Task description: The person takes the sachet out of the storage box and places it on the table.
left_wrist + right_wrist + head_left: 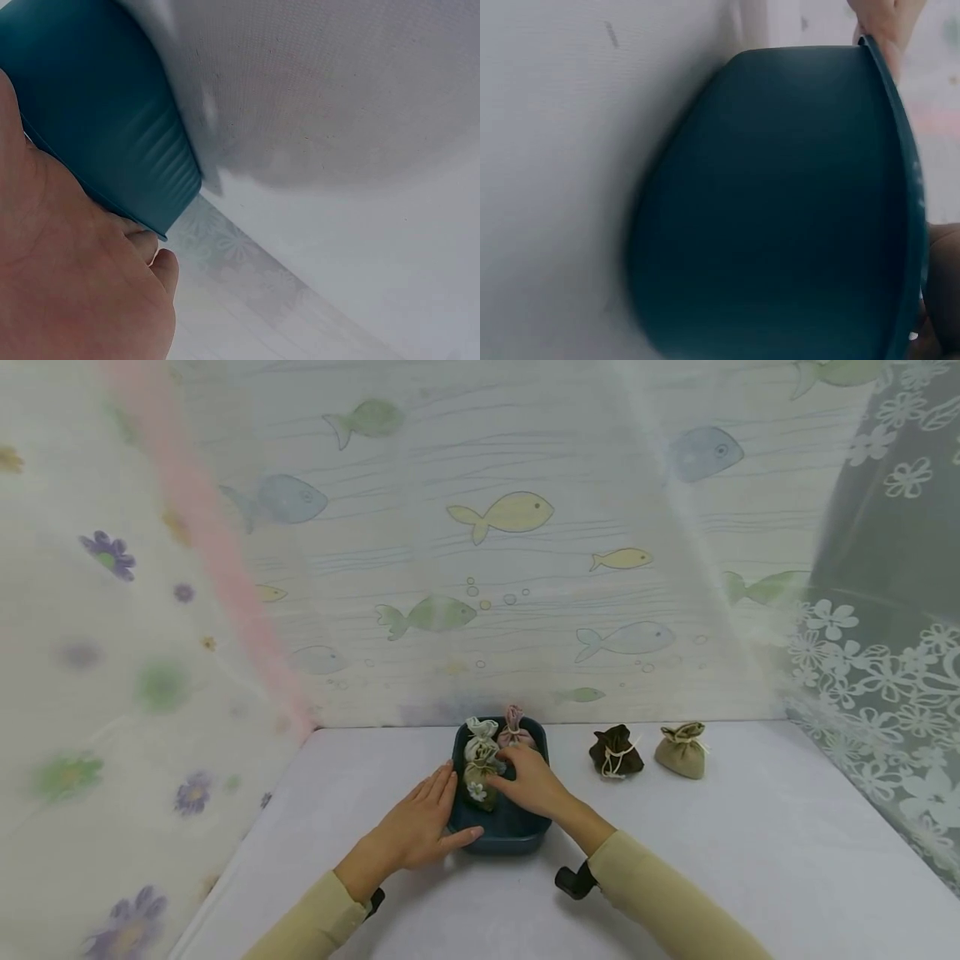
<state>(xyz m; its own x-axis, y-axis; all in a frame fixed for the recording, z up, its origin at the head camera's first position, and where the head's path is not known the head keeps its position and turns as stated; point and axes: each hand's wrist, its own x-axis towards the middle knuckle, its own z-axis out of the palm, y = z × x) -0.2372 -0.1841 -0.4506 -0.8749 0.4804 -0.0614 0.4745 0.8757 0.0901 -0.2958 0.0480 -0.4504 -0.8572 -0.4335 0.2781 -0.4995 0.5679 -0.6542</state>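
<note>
A dark teal plastic basin point(506, 843) stands on the white table and holds several small drawstring pouches. My left hand point(412, 827) rests on the basin's left rim with straight fingers, thumb spread toward the near corner. My right hand point(536, 783) reaches in over the right side. Its thumb and fingers pinch the upper part of an olive-green pouch point(480, 793) with a white flower; the fingertips are partly hidden. Behind it sit a whitish pouch point(482, 731) and a pink pouch point(513, 727). In the right wrist view, the basin wall point(780, 202) covers most of the right hand.
To the right of the basin, a dark brown pouch point(617, 752) and a beige pouch point(682, 752) lie on the white tablecloth point(712, 860). A fish-patterned curtain point(510, 610) hangs behind the table, with flowered cloth point(150, 735) at the left.
</note>
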